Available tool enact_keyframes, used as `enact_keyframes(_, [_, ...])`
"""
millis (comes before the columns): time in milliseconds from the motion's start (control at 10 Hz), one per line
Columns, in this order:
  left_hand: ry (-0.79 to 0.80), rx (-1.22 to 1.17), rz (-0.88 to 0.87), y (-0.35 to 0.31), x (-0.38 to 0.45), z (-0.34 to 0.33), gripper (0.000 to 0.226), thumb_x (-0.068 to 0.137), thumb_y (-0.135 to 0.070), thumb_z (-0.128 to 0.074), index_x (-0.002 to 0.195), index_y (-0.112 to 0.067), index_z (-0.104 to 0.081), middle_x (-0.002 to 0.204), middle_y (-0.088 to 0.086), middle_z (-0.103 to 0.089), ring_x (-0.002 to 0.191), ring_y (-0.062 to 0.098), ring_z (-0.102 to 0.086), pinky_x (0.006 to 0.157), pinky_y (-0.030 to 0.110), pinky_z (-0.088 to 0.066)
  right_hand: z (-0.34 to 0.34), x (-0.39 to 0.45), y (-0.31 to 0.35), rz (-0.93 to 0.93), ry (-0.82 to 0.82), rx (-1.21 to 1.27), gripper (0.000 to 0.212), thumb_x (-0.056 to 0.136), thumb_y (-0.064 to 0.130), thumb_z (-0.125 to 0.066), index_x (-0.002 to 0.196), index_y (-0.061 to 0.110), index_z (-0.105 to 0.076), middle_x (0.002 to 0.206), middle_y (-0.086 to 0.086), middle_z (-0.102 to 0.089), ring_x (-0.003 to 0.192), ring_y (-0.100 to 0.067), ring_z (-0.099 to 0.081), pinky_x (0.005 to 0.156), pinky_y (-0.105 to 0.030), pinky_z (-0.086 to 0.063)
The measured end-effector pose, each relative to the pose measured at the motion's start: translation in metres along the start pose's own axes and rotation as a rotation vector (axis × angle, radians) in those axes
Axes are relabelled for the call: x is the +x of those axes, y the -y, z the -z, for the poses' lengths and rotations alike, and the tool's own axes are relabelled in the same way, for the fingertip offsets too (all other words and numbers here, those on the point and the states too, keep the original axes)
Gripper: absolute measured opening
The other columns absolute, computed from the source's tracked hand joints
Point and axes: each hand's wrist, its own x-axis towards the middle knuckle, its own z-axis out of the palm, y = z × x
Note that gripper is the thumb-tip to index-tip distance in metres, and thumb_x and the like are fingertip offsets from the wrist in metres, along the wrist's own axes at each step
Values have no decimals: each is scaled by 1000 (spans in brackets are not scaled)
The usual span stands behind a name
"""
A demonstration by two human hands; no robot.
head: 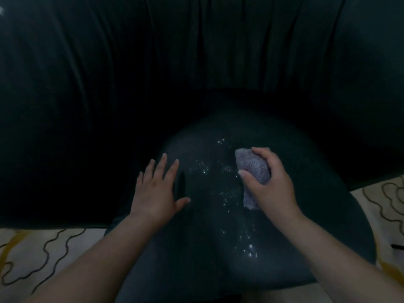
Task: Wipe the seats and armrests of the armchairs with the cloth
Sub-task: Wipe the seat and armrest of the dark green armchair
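Note:
A dark armchair fills the view, its rounded seat in the middle and lower part. Small bright specks are scattered over the seat's centre. My right hand grips a bunched grey-purple cloth and holds it down on the seat, right of the specks. My left hand lies flat on the seat's left side with the fingers spread and straight. The left armrest and right armrest bulge dark on either side. The pleated backrest rises behind.
A pale rug with dark wavy lines and yellow patches lies on the floor at the lower left and at the right edge. The scene is dim.

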Motion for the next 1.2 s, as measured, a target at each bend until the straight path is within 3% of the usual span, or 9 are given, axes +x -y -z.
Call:
enact_keyframes(200, [-10,-18,-84,15,30,-24,110,72,-79,-52,152,-34,9,161,-5,18,148,24,8,119,45,-6,-43,70,-19,155,-6,-123,46,84,26,-70,121,46,-51,119,16,-50,103,3,-51,85,-13,-43])
enact_keyframes(300, [-29,-34,-83,20,37,-34,115,68,-82,-53,152,-35,9,160,-6,19,148,21,10,119,46,-4,-52,101,-34,225,-62,-360,49,91,20,-62,136,28,-47,122,-1,-50,114,-17,-45,95,-24,-38])
enact_keyframes(400, [-56,-51,-78,23,40,-39,119,62,-86,-52,152,-36,8,161,-7,17,148,20,10,119,45,-6,-53,115,-52,143,-134,-552,49,96,13,-52,144,17,-40,130,-16,-44,118,-29,-37,93,-23,-27])
enact_keyframes(600, [-47,-61,-75,17,45,-34,124,59,-85,-56,152,-35,9,160,-7,19,147,21,12,120,45,-3,-90,92,-49,373,85,-618,47,91,4,-56,137,12,-50,118,-16,-50,108,-29,-42,89,-21,-29])
enact_keyframes(700, [-44,-61,-73,17,45,-33,123,60,-85,-56,151,-35,10,159,-7,20,147,21,13,120,45,-3,-61,113,-55,306,-41,-601,46,92,2,-52,137,12,-49,122,-20,-46,113,-33,-45,99,-35,-38])
enact_keyframes(800, [-45,-96,-70,17,44,-33,123,60,-84,-58,152,-35,7,160,-8,19,148,20,12,120,44,-4,-44,129,-61,89,-170,-533,41,95,9,-48,135,15,-48,122,-16,-43,115,-32,-43,90,-19,-30])
enact_keyframes(900, [-46,-102,-72,16,45,-33,123,60,-83,-59,153,-35,5,160,-7,17,148,20,11,121,43,-7,-81,111,-52,205,-33,-565,42,91,7,-53,132,14,-52,123,-20,-48,111,-33,-46,90,-27,-35])
enact_keyframes(1000, [-44,-118,-70,15,44,-32,123,60,-82,-60,153,-35,5,161,-8,16,148,19,11,120,43,-7,-100,97,-48,331,97,-532,45,91,4,-54,135,14,-51,119,-14,-47,110,-25,-46,90,-13,-32])
enact_keyframes(1200, [-34,-153,-79,17,42,-33,121,61,-80,-63,153,-34,2,161,-7,16,148,19,11,121,43,-10,-48,116,-48,82,-198,-542,42,92,9,-50,133,16,-52,128,-21,-48,116,-35,-46,96,-34,-37])
